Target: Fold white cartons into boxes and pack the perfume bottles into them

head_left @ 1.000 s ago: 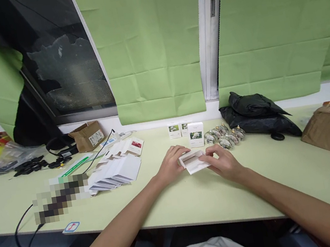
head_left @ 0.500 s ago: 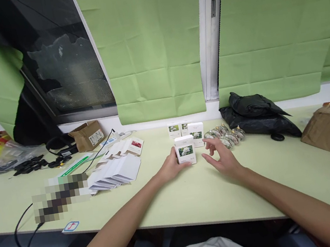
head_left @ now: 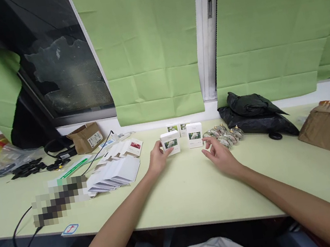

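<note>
Standing axis: white box [head_left: 171,142] with a flower picture is upright, slightly turned, its long axis running up from the bench [head_left: 185,195]; whether its base touches is hard to tell.
Left hand: left hand [head_left: 157,159] is clamped on this box, fingers around its left side, thumb across the lower front.
Gap to the right: a bare strip of bench parts this box from the second box [head_left: 195,136], which stands upright.
Right hand: right hand [head_left: 220,157] is nearer the second box, thumb and forefinger apart, nothing seen in its grasp; contact with that box's edge cannot be told.
Between the hands: both boxes.
Behind: two more boxes [head_left: 172,129].
Beyond the right fingertips: clear rounded containers [head_left: 228,135].
Left of the left hand: flat cartons [head_left: 119,171].
</note>
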A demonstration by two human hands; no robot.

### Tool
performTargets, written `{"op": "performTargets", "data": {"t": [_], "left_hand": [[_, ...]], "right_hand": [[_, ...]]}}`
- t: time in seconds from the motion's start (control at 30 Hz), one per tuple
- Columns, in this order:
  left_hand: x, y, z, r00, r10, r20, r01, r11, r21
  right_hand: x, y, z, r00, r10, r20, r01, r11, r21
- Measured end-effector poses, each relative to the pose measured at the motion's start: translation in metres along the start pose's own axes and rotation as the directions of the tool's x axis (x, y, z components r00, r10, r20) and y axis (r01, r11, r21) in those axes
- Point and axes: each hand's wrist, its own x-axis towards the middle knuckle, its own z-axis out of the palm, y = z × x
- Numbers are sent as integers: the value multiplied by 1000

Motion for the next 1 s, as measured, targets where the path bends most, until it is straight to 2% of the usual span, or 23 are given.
{"op": "performTargets", "data": {"t": [0.07, 0.13, 0.23, 0.43, 0.57, 0.8, 1.0], "left_hand": [[6, -6, -2, 997, -29, -66, 27, 999, -26], [11, -13, 0, 996, -31, -88, 23, 996, -89], [15, -22, 8, 1000, -1, -28, -3, 991, -134], [19, -34, 20, 993, 33, 113, -27, 998, -55], [20, -38, 22, 989, 47, 141, -38, 997, -66], [19, -36, 23, 988, -14, 154, 29, 995, -91], [16, -33, 23, 985, -10, 174, 30, 994, -108]], "right_hand": [[1, 3, 1, 1000, 22, -4, -22, 1000, 7], [3, 6, 3, 999, 31, -4, -31, 999, 14], [3, 9, 5, 1000, 28, -1, -28, 999, 19], [4, 13, 7, 1000, 26, 10, -26, 1000, 10], [4, 12, 6, 999, 34, 18, -34, 999, 17], [6, 13, 4, 1000, 11, -7, -11, 999, 40], [9, 18, 5, 999, 9, -43, -1, 984, 176]]}}
